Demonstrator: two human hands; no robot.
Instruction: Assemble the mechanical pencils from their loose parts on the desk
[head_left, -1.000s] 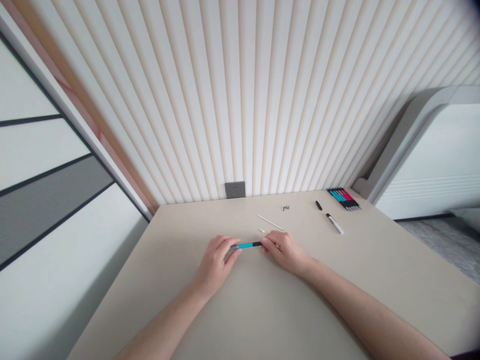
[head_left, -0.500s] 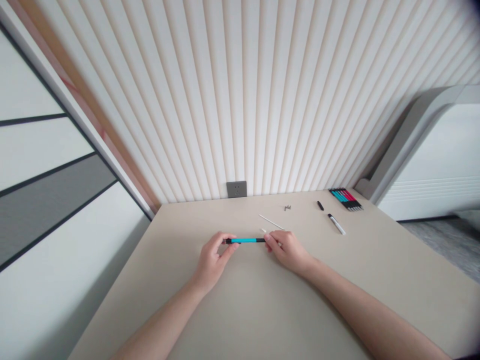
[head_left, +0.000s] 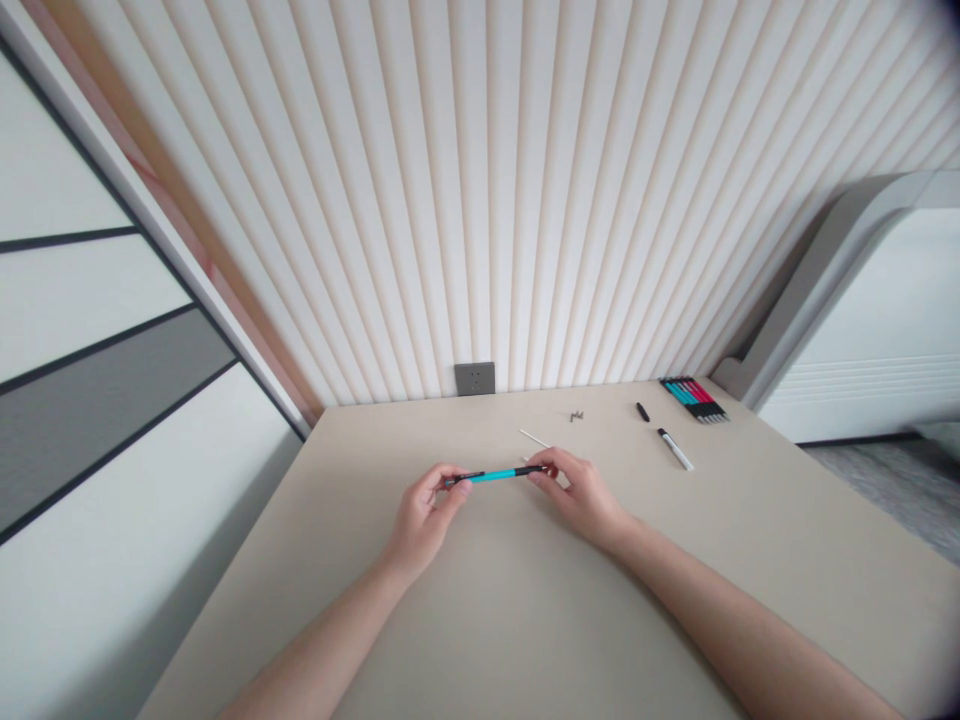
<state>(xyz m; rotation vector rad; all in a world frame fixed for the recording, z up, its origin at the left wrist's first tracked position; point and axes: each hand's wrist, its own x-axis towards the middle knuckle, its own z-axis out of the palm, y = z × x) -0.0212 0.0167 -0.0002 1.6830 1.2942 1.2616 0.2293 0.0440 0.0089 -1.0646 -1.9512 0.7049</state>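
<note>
Pen (head_left: 495, 476), blue and black, one: left hand (head_left: 420, 512) is pinching one end, right hand (head_left: 585, 495) is pinching the black grip (head_left: 526, 470); pen is spanning their fingers, probably feeling light, stiff, slightly slippery (grip likely offering surest hold); white stick (head_left: 535, 438) is lying beyond right fingers

A slim pen (head_left: 493, 475), turquoise in the middle and black toward both ends, is held crosswise over the surface (head_left: 480, 600), slightly slanted, each end partly covered by fingers (head_left: 461, 489).
</note>
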